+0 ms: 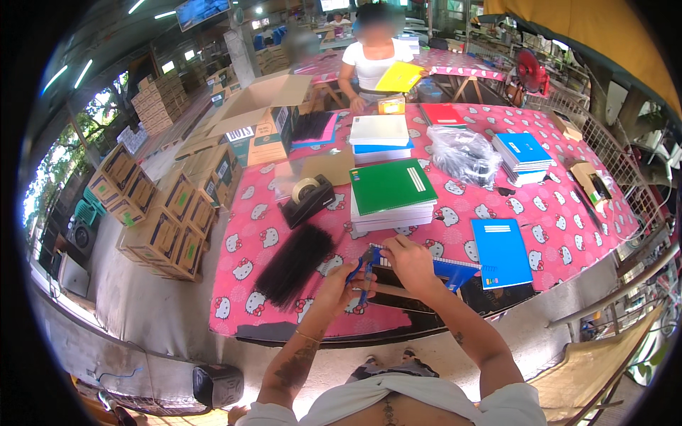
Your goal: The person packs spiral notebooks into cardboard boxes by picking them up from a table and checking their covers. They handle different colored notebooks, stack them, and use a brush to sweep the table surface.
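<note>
My left hand (337,285) is closed around blue-handled pliers (368,273), whose head sits at the left end of a blue notebook (455,270). This notebook is tilted, with a white, evenly marked edge along its top. My right hand (412,264) is closed on that edge beside the pliers, its fingertips partly hidden. To the left of my hands lies a bundle of thin black coils (295,264). Just beyond stands a stack of notebooks with a green cover (393,186) on top. Another blue notebook (501,252) lies flat to the right.
A black tape dispenser (311,202) stands left of the green stack. White-topped notebooks (379,131), a clear plastic bag (465,157) and a blue stack (522,153) are farther back. An open carton (263,135) stands far left. Across the table, a person (376,64) holds a yellow notebook (400,76).
</note>
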`<action>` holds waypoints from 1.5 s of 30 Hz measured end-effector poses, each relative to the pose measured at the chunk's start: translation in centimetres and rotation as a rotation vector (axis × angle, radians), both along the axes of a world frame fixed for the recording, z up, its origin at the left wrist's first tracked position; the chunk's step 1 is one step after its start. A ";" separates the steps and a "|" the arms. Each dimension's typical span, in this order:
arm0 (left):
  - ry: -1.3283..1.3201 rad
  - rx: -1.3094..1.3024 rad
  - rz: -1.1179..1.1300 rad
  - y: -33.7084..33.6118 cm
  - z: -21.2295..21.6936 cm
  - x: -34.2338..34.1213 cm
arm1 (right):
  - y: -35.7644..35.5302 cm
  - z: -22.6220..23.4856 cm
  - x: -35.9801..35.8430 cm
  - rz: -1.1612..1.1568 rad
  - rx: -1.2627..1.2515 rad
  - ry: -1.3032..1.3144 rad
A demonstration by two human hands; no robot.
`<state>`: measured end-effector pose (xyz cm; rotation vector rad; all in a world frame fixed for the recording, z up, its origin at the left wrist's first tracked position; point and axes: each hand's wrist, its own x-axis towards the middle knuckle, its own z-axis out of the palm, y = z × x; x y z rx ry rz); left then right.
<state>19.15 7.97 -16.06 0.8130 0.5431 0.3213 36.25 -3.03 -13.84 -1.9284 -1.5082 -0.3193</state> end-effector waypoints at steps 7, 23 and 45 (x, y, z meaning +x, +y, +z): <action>0.199 1.493 0.055 1.7 -0.3 -0.5 | -4.6 0.9 2.9 -0.107 -0.009 -0.187; 0.098 2.068 0.180 8.6 -4.8 16.7 | -16.0 0.6 23.4 -0.100 -0.449 -0.502; 0.206 1.756 -0.245 15.0 -3.4 21.5 | 4.1 -14.3 18.9 -0.237 0.192 0.789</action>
